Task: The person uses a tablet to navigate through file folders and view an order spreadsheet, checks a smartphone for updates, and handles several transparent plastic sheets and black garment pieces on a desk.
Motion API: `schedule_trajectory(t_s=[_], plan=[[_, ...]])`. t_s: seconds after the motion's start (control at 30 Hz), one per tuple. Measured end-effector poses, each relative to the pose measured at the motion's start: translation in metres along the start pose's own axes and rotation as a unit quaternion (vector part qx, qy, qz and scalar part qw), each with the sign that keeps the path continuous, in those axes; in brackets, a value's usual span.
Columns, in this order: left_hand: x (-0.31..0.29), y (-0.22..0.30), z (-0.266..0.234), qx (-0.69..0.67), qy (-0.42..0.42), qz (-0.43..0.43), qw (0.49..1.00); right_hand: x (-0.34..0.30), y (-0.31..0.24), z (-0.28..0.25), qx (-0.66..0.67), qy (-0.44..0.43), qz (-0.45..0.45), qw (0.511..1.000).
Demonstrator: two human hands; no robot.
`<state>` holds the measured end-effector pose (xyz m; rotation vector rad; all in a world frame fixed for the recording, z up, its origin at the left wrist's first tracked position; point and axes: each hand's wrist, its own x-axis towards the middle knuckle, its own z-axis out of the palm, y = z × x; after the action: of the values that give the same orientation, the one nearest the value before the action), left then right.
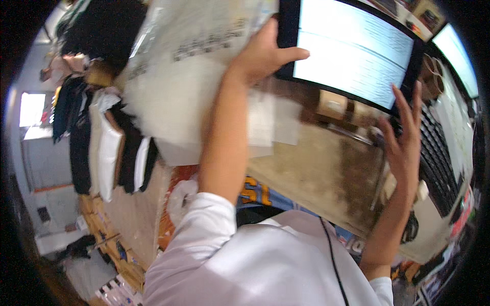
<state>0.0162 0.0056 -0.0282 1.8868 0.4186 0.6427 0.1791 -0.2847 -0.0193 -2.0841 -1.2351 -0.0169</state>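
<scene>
A tablet [352, 48] with a black frame and a bright screen of printed lines is at the top of the view, tilted. My left hand [265, 51] grips its left edge, thumb lying over the front of the frame and the other fingers hidden behind. At the tablet's lower right corner is my right hand [403, 132], its fingers stretched out and spread. One fingertip overlaps the screen; whether it touches the glass I cannot tell. Both hands are a little blurred.
Clear plastic packaging [178, 76] and white sheets lie left of my left arm. A black keyboard [434, 148] and a second lit screen [457, 56] stand at the right. Below the tablet is a brown tabletop [316, 168]. Clothes [107, 148] hang at the left.
</scene>
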Motion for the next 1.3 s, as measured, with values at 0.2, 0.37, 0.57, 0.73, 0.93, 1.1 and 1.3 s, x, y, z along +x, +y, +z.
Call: schedule_trajectory(t_s=[0.2, 0.37, 0.57, 0.73, 0.93, 1.1, 1.3], plan=[[-0.003, 0.014, 0.006, -0.003, 0.018, -0.015, 1.000, 0.003, -0.011, -0.005, 0.054, -0.019, 0.040, 0.998], [-0.002, 0.020, 0.012, -0.043, 0.013, -0.011, 0.999, 0.002, -0.006, -0.004, 0.041, -0.011, 0.032, 0.999], [-0.004, 0.021, 0.007, -0.043, 0.003, -0.027, 0.999, 0.002, -0.006, -0.004, 0.019, -0.008, 0.019, 1.000], [-0.008, 0.023, 0.009, -0.019, 0.002, -0.013, 1.000, 0.001, -0.006, -0.004, 0.055, -0.013, 0.038, 0.998], [-0.008, 0.021, 0.007, 0.003, -0.003, -0.008, 1.000, 0.000, -0.006, -0.004, 0.034, -0.014, 0.043, 0.998], [-0.007, 0.020, 0.009, -0.036, 0.001, -0.016, 0.999, 0.001, -0.006, -0.004, 0.048, -0.014, 0.032, 0.998], [-0.005, 0.026, 0.012, -0.075, 0.037, -0.065, 0.994, -0.001, -0.007, -0.008, 0.034, 0.010, 0.029, 0.999]])
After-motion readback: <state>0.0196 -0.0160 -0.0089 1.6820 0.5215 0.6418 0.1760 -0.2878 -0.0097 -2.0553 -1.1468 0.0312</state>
